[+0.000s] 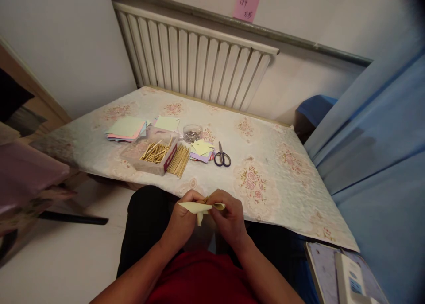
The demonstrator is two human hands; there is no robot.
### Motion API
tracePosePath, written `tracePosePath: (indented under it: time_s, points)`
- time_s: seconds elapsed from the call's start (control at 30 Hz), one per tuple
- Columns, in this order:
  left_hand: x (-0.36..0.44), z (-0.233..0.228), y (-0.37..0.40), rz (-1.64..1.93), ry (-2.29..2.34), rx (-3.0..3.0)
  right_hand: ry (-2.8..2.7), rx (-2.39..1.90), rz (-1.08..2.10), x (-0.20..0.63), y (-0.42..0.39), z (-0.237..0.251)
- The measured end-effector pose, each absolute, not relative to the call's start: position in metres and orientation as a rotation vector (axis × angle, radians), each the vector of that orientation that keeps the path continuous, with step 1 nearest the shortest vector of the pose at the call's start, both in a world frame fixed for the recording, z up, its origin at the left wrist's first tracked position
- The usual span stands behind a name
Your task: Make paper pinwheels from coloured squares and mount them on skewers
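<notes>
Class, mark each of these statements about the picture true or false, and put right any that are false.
1. Both hands hold a folded piece of pale yellow paper. True: the left hand and the right hand grip it together, in front of the table's near edge.
2. The scissors lie on the floor. False: they lie on the table, right of the small paper squares.
3. The open box holds thin wooden sticks. True; more sticks lie beside it.
4. The pink note lies on the table. False: it is stuck on the wall above the radiator.
</notes>
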State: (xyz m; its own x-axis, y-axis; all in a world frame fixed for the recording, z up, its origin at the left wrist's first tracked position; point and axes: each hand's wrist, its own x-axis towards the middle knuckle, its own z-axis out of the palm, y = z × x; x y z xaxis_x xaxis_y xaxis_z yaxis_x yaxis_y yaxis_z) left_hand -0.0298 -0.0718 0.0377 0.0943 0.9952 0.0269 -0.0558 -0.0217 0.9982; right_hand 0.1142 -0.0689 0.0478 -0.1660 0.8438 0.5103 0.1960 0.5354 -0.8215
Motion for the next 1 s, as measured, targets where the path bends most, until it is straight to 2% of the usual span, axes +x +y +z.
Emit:
tracePosePath:
  time_s: [1.0]
  points:
    - [-0.022,0.029,-0.073,1.243,1.224,1.382,-1.197,-1.1,1.117,0.104,-0.07,0.031]
